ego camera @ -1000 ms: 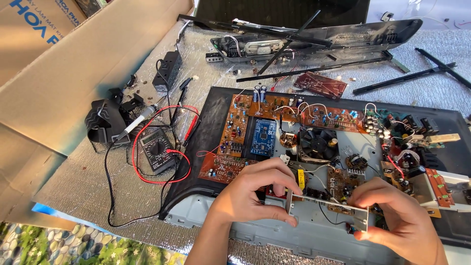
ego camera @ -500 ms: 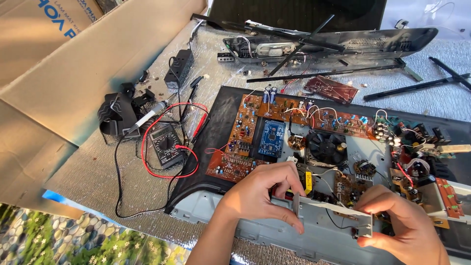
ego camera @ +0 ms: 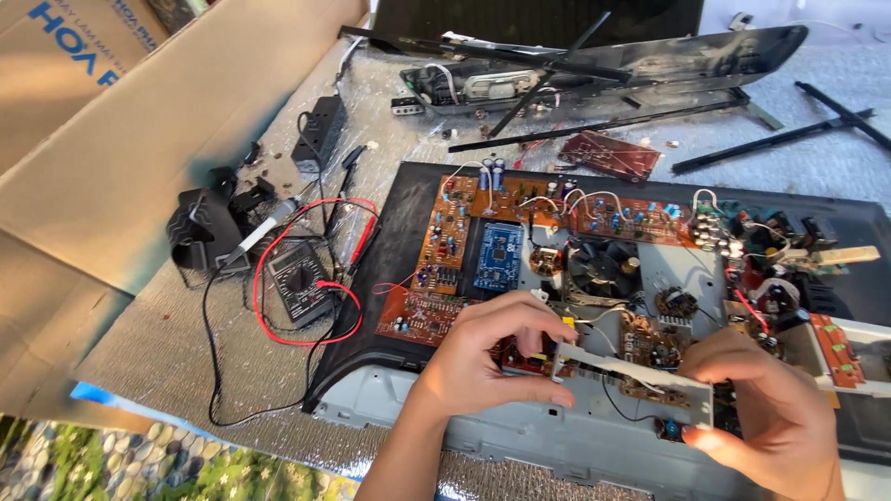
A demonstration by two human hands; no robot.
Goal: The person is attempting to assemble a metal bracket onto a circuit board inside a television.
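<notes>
Both your hands grip one pale metal bracket strip: left hand [ego camera: 487, 357] and right hand [ego camera: 775, 417] pinch the bracket strip [ego camera: 631, 376] above the open chassis [ego camera: 520, 436], near its front edge; probably being lifted free; next, clear attached wires.

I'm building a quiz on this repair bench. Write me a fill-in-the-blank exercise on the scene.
1. The left hand and right hand both grip a long ____ strip over the opened chassis.
2. The small daughterboard amid the brown circuit boards is ____ in colour.
3. The multimeter lies ringed by a ____ lead.
4. The black round fan sits to the ____ of the daughterboard.

Missing words: white; blue; red; right
</notes>
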